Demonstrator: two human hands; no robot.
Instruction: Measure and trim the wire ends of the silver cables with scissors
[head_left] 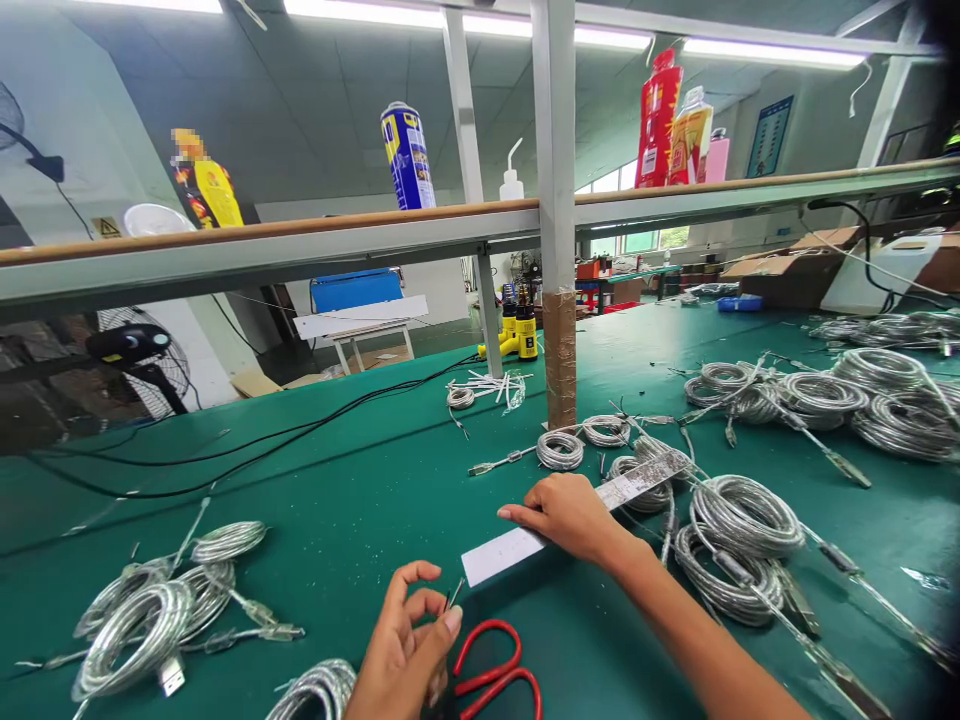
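My left hand [411,640] is closed in a pinch on a thin cable end [455,594], with small dark and pale wire ends sticking out past the thumb. Just right of those wires lies the near end of a long, flat, ruler-like strip [502,556]. My right hand [566,515] grips this strip around its middle, fingers curled over it and thumb pointing left. The strip's far end [660,468] reaches over coiled clear-jacketed cables [643,490]. Below my left fingertips are the red handles of scissors [499,668]; their blades are hidden.
Several coiled USB cables [131,640] lie at left, and more bundles [750,515] sit right of my forearm and behind [817,395]. A shelf post [559,360] stands on the green table [360,480]. Black cords [300,430] cross the back left.
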